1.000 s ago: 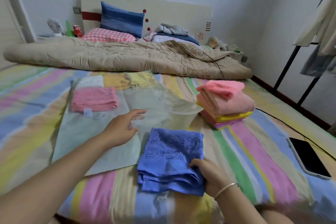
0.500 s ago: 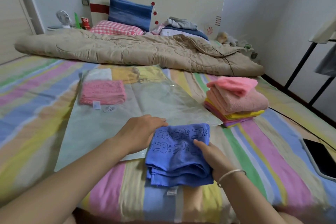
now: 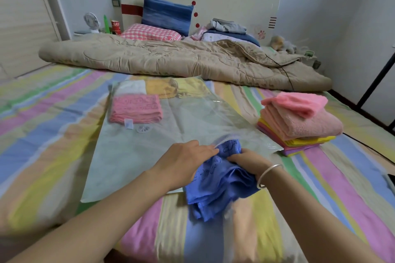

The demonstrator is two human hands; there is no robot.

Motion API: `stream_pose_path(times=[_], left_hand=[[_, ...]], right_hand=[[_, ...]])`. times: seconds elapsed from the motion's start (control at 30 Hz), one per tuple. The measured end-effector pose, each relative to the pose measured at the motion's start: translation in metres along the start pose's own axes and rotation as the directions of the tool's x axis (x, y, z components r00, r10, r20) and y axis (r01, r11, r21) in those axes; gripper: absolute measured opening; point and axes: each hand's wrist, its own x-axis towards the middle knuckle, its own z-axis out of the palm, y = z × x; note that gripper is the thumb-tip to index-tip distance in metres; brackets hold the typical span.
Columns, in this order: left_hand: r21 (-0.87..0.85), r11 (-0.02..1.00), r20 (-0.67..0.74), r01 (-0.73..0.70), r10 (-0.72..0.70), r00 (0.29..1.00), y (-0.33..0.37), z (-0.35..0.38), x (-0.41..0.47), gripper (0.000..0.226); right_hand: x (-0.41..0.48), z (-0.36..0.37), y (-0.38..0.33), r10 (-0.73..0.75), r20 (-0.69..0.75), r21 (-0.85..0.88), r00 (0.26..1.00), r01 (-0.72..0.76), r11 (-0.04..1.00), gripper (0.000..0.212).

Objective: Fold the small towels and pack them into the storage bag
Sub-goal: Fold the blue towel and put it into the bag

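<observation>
Fingers: your left hand (image 3: 185,161) and right hand (image 3: 248,161) both gripped the blue towel (image 3: 215,186), fingers curled into the cloth.
Blue towel: bunched at the storage bag's (image 3: 132,156) near edge, its far end under the clear plastic lip.
Storage bag: lay flat mid-bed, pink towel (image 3: 135,108) inside near its far-left corner.
Towel stack (image 3: 299,121): sat toward the bed's right edge, just beside the bag.

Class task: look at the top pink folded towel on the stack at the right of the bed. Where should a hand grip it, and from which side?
Grip the top pink folded towel at its near right end, coming in from the right and front. That corner overhangs the thick peach towel beneath, so fingers can probably slide under and a thumb press on top, lifting it without disturbing the stack.
</observation>
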Motion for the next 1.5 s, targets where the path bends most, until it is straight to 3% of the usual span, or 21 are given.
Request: stream_pose_path(times=[0.07,0.17,0.27,0.33,0.43,0.5,0.53,0.63,0.7,0.73,0.8,0.9,0.97,1.03,1.13,1.2,1.33,1.4,1.5], left_hand=[[-0.046,0.999,0.011,0.026,-0.025,1.000,-0.001,0.000,-0.001,0.068],[-0.064,0.998,0.029,0.005,-0.003,1.000,-0.002,0.001,-0.005,0.067],[-0.226,0.968,0.118,0.109,-0.083,0.989,-0.004,-0.003,-0.011,0.045],[-0.438,0.864,0.137,0.249,-0.210,0.968,-0.008,-0.009,-0.014,0.029],[-0.573,0.749,0.008,0.333,-0.401,0.916,-0.026,-0.007,-0.011,0.025],[-0.543,0.730,-0.003,0.415,-0.495,0.869,-0.042,0.000,-0.010,0.022],[-0.484,0.737,0.029,0.472,-0.525,0.850,-0.051,0.004,-0.011,0.023],[-0.153,0.785,0.230,0.600,-0.562,0.794,-0.072,0.018,-0.023,0.042],[0.003,0.797,0.352,0.604,-0.566,0.745,-0.081,0.024,-0.035,0.066],[0.037,0.803,0.394,0.594,-0.558,0.730,-0.084,0.027,-0.041,0.076],[0.043,0.818,0.434,0.573,-0.532,0.727,-0.086,0.033,-0.052,0.093],[0.042,0.825,0.466,0.564,-0.516,0.719,-0.083,0.038,-0.058,0.098],[0.050,0.828,0.464,0.558,-0.514,0.722,-0.082,0.039,-0.058,0.097],[0.045,0.829,0.432,0.558,-0.520,0.737,-0.080,0.039,-0.057,0.097],[-0.068,0.822,0.339,0.565,-0.514,0.788,-0.078,0.034,-0.055,0.105],[-0.226,0.805,0.272,0.548,-0.488,0.830,-0.076,0.027,-0.050,0.113],[-0.400,0.839,0.189,0.368,-0.318,0.929,-0.059,0.005,-0.037,0.105],[-0.399,0.877,0.162,0.269,-0.221,0.962,-0.047,-0.002,-0.028,0.095],[-0.354,0.920,0.053,0.166,-0.158,0.986,-0.034,0.000,-0.015,0.046]], right_hand=[[0.009,0.003,-0.003,-0.027,-0.070,-0.033,0.997,0.025,0.999,0.017],[0.021,0.004,0.001,-0.045,-0.122,-0.304,0.992,0.006,0.953,0.030],[0.027,0.002,0.007,-0.221,-0.164,-0.462,0.961,0.123,0.878,0.026],[0.021,0.004,0.005,-0.296,-0.163,-0.663,0.941,0.118,0.739,0.029],[0.009,0.017,-0.001,-0.602,-0.059,-0.829,0.796,0.297,0.473,0.036],[0.007,0.032,-0.003,-0.693,0.070,-0.780,0.717,0.473,0.410,0.038],[0.009,0.039,-0.002,-0.681,0.148,-0.753,0.717,0.528,0.393,0.043],[0.016,0.054,-0.001,-0.525,0.265,-0.819,0.809,0.476,0.320,0.082],[0.022,0.057,0.007,-0.413,0.296,-0.824,0.861,0.449,0.345,0.110],[0.025,0.060,0.013,-0.380,0.298,-0.815,0.876,0.441,0.377,0.112],[0.028,0.068,0.017,-0.468,0.256,-0.795,0.846,0.460,0.396,0.106],[0.034,0.078,0.016,-0.500,0.190,-0.818,0.845,0.418,0.395,0.107],[0.039,0.081,0.012,-0.393,0.207,-0.808,0.896,0.383,0.448,0.114],[0.048,0.079,0.002,-0.399,0.190,-0.764,0.897,0.390,0.514,0.112],[0.063,0.063,-0.018,-0.512,0.058,-0.627,0.857,0.430,0.649,0.069],[0.080,0.046,-0.029,-0.510,0.029,-0.561,0.860,0.436,0.703,0.041],[0.098,0.034,-0.042,-0.285,0.216,-0.750,0.934,0.346,0.563,0.021],[0.102,0.036,-0.041,-0.302,0.227,-0.757,0.926,0.363,0.543,0.012],[0.104,0.037,-0.042,-0.367,0.191,-0.761,0.910,0.374,0.531,0.016]])
